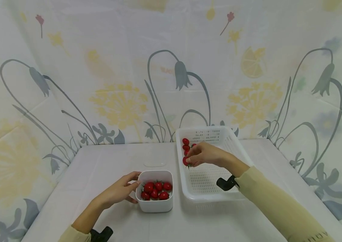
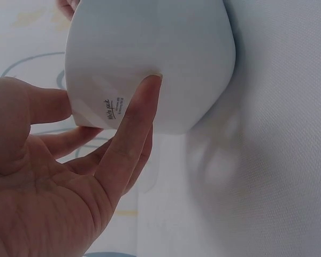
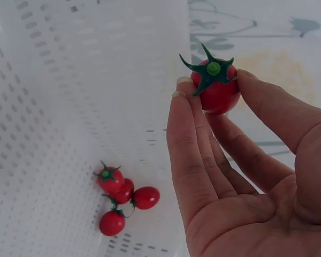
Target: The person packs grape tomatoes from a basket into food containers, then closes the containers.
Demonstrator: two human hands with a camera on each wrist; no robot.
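Observation:
A small white square container (image 1: 156, 206) with several red cherry tomatoes (image 1: 154, 191) in it stands on the table. My left hand (image 1: 121, 189) holds it at its left side, thumb at the rim. In the left wrist view, fingers (image 2: 131, 131) lie against the container's outer wall (image 2: 166, 48), near small printed lettering. Over the left part of a white perforated basket (image 1: 195, 197), my right hand (image 1: 205, 155) pinches a cherry tomato (image 3: 218, 93) between thumb and fingertips. Its green calyx faces the right wrist camera. Several more cherry tomatoes (image 3: 111, 181) lie in the basket below.
A clear, flat rounded piece (image 1: 154, 164) lies behind the container. The white-covered table (image 1: 107, 161) meets a flower-patterned cloth (image 1: 122, 67) at the back and sides. The basket's raised walls (image 3: 43, 43) surround the loose tomatoes.

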